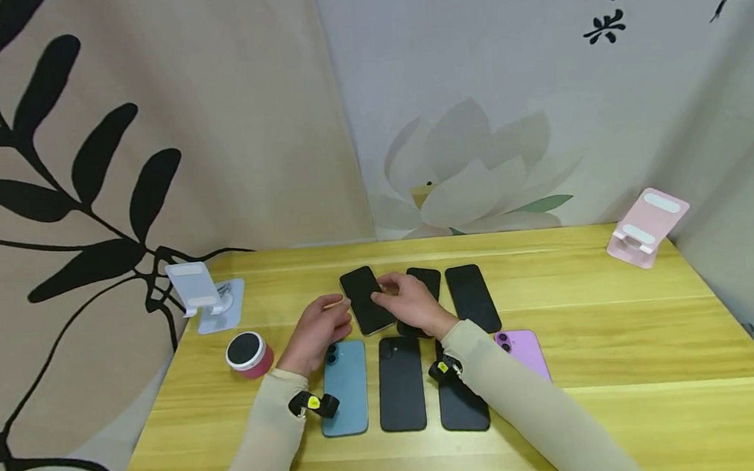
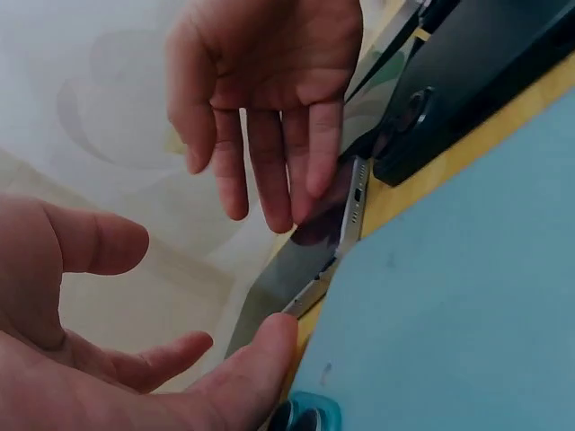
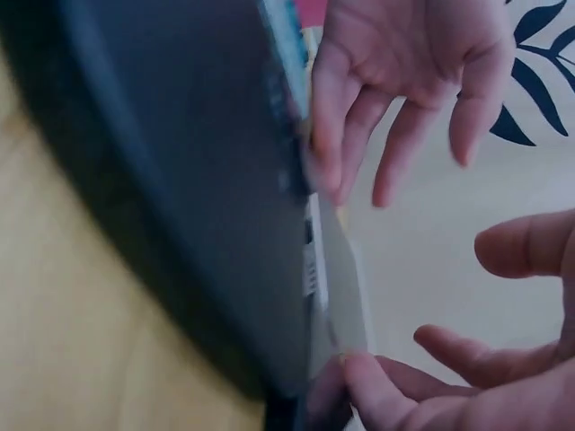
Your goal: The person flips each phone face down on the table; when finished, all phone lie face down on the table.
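Observation:
A black-screened phone [image 1: 364, 296] lies face up at the left of the back row, its silvery port edge [image 2: 353, 211] visible in the left wrist view. My left hand [image 1: 316, 334] is at its left side, fingers loosely bent and thumb apart; one fingertip is close to or touching the edge. Over the phone's right side reaches my right hand [image 1: 417, 304], its fingers relaxed and fairly straight. Whether those fingertips touch the screen I cannot tell. In front of the left hand lies a blue phone [image 1: 348, 395], back up, beside a dark phone [image 1: 400, 387].
Under the right arm are a partly hidden dark phone [image 1: 464, 407] and a purple phone [image 1: 527, 349]. Two more black phones, one half covered [image 1: 426, 280] and one bare [image 1: 473, 298], lie behind. A round pink-and-white container [image 1: 249, 355], white stand [image 1: 203, 295] and pink stand [image 1: 648, 227] flank them.

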Motion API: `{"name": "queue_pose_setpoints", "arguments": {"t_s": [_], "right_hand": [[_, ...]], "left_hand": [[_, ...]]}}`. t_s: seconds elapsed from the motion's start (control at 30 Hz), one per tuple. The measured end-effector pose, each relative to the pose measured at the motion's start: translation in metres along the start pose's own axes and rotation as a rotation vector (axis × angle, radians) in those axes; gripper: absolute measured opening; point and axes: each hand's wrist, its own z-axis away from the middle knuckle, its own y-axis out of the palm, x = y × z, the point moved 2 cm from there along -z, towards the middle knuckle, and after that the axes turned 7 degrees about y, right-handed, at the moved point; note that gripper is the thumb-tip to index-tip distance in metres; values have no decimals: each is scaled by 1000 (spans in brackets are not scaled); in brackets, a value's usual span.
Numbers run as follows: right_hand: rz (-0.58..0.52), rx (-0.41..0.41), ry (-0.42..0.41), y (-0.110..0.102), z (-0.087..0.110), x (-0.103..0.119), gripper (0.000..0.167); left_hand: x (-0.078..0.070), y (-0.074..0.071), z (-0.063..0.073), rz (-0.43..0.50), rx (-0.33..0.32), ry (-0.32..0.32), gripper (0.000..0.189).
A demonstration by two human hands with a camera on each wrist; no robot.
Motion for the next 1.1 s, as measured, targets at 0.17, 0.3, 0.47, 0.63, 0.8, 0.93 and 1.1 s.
{"name": "queue_pose_setpoints", "arguments": {"t_s": [0.17,0.3,0.47,0.63,0.8,0.93,1.1], "right_hand": [[-72,61,36,0,2,2,56],[-121,73,41,2,1,2,56],[-142,68,50,3,2,3,54],[-66,48,36,6,6,4,54],[-1,-5,35,11,8,1,45],[50,-43,21,14,8,4,39],[20,-56,24,18,7,7,35]], "left_hand": [[0,3,-7,47,6,-14,62],[-1,5,-7,72,-14,-27,61],[0,6,-6,60,-47,-20,61],[3,4,-6,-13,-82,14,57],[4,2,-9,16,-68,37,49],[3,1,-10,50,-48,35,48],[2,2,-10,151,26,30,51]]}}
